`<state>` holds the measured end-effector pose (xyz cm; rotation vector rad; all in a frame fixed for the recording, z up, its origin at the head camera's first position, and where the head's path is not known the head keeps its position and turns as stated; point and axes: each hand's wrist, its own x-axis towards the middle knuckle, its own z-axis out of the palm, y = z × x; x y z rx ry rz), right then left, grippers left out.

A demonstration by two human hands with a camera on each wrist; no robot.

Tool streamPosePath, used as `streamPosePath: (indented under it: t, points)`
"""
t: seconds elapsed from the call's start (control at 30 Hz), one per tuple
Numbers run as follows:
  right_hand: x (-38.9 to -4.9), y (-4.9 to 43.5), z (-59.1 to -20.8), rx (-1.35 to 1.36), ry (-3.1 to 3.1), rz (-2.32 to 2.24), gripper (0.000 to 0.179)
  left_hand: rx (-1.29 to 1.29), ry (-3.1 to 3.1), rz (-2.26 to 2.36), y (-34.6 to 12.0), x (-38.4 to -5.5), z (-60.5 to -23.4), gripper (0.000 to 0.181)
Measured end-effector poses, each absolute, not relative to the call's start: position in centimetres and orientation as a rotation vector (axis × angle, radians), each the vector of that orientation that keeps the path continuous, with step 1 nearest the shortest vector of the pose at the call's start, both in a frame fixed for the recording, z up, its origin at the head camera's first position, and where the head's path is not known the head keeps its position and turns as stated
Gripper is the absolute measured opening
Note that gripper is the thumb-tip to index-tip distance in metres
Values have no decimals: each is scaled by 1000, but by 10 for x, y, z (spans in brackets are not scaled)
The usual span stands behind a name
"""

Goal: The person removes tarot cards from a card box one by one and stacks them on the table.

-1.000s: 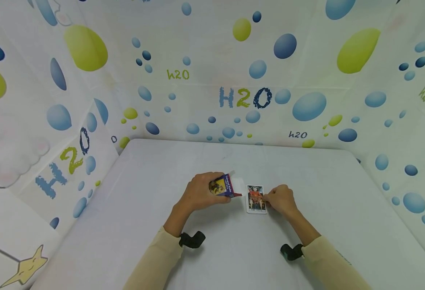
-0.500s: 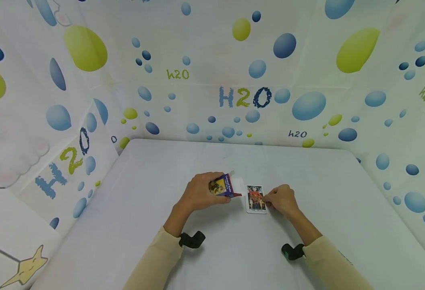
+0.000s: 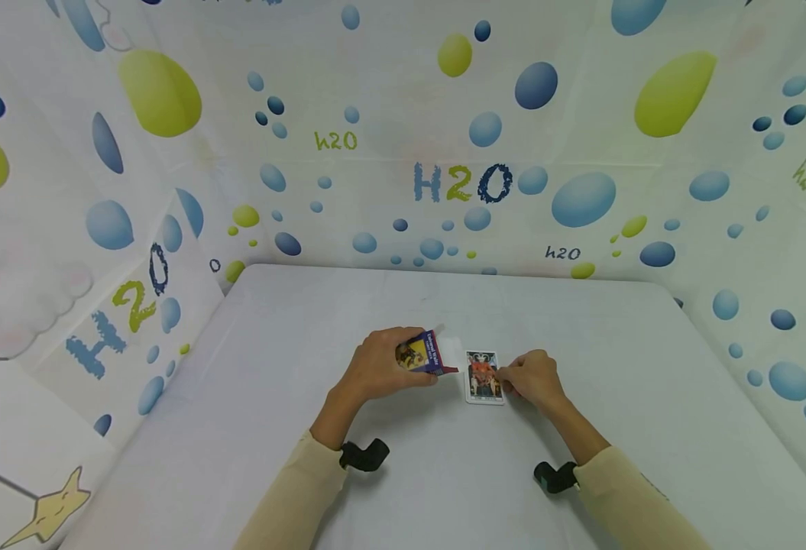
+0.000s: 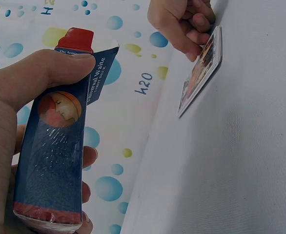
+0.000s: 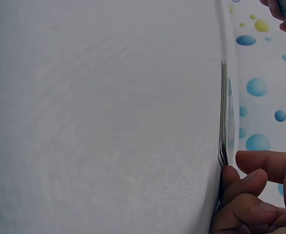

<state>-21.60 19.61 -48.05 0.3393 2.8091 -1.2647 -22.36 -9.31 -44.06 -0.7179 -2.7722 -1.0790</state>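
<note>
My left hand (image 3: 378, 367) grips a blue and red tarot card box (image 3: 419, 352) above the table. In the left wrist view the thumb lies along the narrow side of the box (image 4: 57, 146), fingers wrap behind it, and its flaps stand open. A thin stack of tarot cards (image 3: 484, 378) lies face up on the table to the right of the box, a red figure on the top card. My right hand (image 3: 535, 378) pinches the stack's right edge, other fingers curled. Edge-on in the right wrist view, the cards (image 5: 224, 109) show several layers.
A white cloth covers the table (image 3: 416, 489). Behind it and along the sides hangs a white sheet (image 3: 403, 76) printed with blue and green bubbles. Each wrist carries a black camera mount, on the left (image 3: 365, 455) and on the right (image 3: 555, 477).
</note>
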Motion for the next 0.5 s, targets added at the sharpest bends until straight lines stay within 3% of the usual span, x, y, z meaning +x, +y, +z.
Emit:
streamPosePath:
  t: [0.5]
  points:
    - [-210, 194, -481, 343, 2882, -1123, 27, -683, -2907, -1054, -95, -223, -442, 81]
